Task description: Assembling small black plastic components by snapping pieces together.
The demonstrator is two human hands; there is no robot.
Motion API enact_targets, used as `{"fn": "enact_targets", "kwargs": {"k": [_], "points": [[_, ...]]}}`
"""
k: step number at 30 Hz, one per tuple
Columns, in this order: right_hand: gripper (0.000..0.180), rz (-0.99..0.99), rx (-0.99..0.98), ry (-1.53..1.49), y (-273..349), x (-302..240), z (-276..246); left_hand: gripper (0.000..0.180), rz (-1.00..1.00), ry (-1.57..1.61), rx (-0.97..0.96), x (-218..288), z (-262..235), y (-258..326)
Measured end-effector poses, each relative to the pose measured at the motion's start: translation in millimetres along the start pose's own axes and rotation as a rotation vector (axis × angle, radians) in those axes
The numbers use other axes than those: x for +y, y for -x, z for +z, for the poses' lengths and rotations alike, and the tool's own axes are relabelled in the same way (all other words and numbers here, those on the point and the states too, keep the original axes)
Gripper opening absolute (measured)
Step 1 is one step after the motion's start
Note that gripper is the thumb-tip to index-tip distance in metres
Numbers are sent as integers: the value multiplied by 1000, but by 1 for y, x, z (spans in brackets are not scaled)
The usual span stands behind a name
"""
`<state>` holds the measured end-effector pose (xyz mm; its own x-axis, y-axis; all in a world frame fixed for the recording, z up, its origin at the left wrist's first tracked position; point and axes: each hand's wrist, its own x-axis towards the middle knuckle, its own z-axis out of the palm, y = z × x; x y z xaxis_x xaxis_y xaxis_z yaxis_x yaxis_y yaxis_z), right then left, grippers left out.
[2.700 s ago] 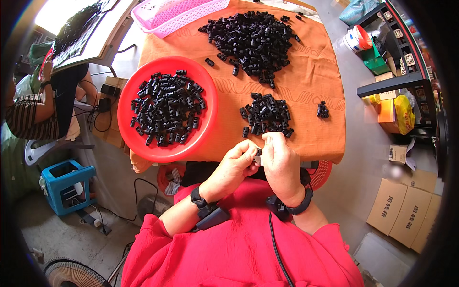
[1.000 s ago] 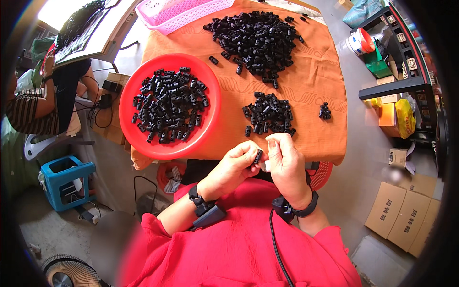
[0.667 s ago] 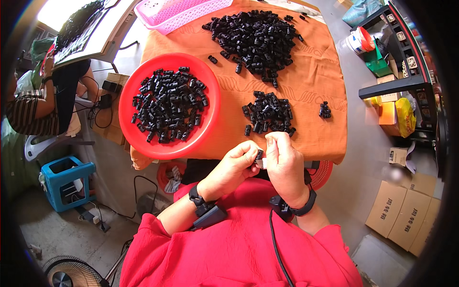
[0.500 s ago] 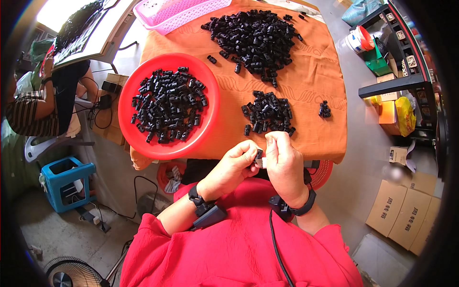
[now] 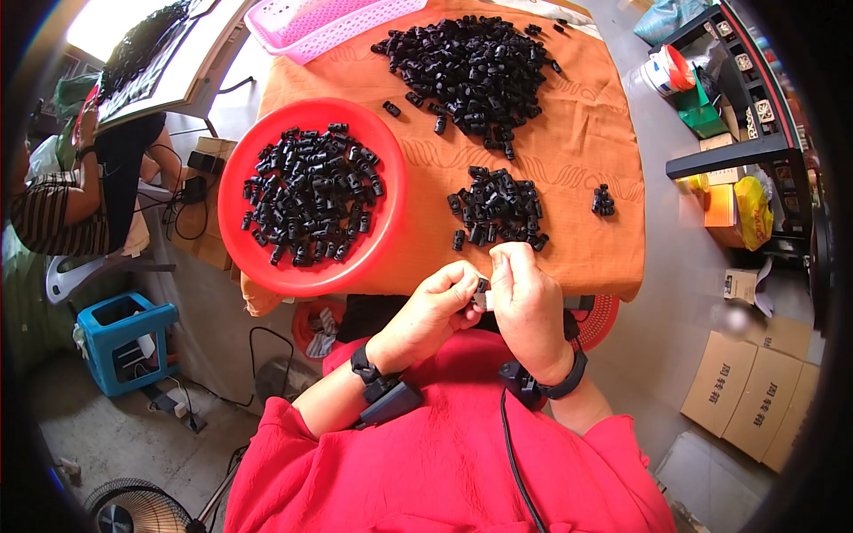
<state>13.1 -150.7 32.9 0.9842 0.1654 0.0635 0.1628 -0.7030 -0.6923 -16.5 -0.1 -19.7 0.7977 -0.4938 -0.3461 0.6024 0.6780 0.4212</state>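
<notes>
Just in front of the table's near edge, my left hand [image 5: 435,300] pinches a small black cord lock [image 5: 482,286] between thumb and finger. My right hand [image 5: 526,302] is right beside it, thumb and fingertips pressed together; a small pale bit shows between the hands, too small to name. Beyond my fingers lies a small heap of black cord locks [image 5: 498,206] on the orange tablecloth [image 5: 422,258]. A much larger heap [image 5: 471,71] is farther back, and a little cluster [image 5: 603,201] lies to the right. More cord locks fill the red basin [image 5: 233,226] on the left.
A pink perforated basket [image 5: 329,31] stands at the far left of the table. Off to the left, another person [image 5: 67,200] sits near a blue stool [image 5: 124,342] and a fan [image 5: 133,506]. A dark shelf [image 5: 729,160] and cardboard boxes [image 5: 751,395] stand on the right.
Both hands keep nearly the same place and grip. The whole view has shifted very slightly; no cord lock has visibly moved.
</notes>
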Motion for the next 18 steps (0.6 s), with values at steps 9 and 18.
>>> {"fn": "enact_targets", "kwargs": {"k": [9,18], "points": [[7,87,-37,-53,0,0,1,18,-11,38,8,-2,-1,-1],[7,93,-31,-42,1,2,3,17,3,42,20,-5,-1,0]]}}
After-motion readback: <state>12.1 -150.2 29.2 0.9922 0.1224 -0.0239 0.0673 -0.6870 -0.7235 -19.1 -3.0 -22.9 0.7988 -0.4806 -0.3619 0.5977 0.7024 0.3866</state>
